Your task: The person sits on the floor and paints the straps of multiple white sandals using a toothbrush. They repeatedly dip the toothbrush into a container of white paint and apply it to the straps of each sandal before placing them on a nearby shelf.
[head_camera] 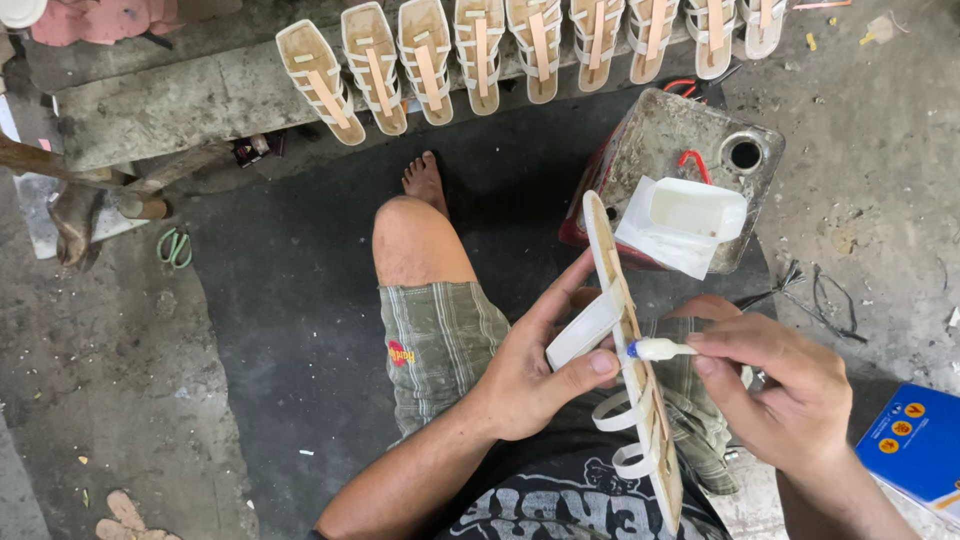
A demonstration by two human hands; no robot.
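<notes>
Concrete floor (130,370) below — white tub (690,215) holds glue; left hand (530,375) fingers grip sandal sole (635,370), right hand (790,395) fingers pinch brush (660,349).

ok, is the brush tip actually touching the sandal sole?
Touching. In the head view the right hand holds the small brush, and its blue-banded tip lies against the edge of the sandal sole, which the left hand grips; no gap shows.

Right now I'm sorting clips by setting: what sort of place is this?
Probably a small sandal-making workshop with floor-level work. A row of unfinished sandals lies along a concrete ledge, the left hand holds a strapped sole while the right hand applies a small brush.
</notes>
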